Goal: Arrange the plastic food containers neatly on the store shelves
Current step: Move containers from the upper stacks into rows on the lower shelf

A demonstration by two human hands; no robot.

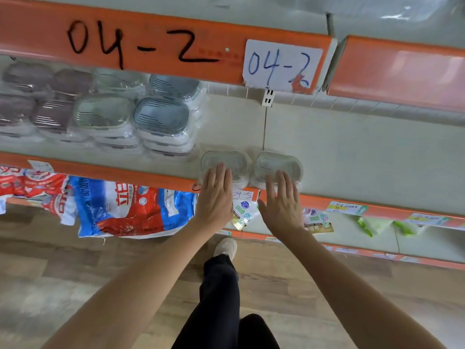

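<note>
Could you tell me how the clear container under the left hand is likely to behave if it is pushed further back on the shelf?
The clear container looks thin-walled and empty, so it is probably light. Low and flat-based, it should slide rather than tip. The left hand lies with straight fingers on its smooth lid, which may prove slippery.

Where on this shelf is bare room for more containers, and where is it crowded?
Free: the shelf board right of the two clear containers, back to the rear wall. Crowded: the left, where wrapped container stacks fill it. Left hand and right hand occupy the front edge.
</note>
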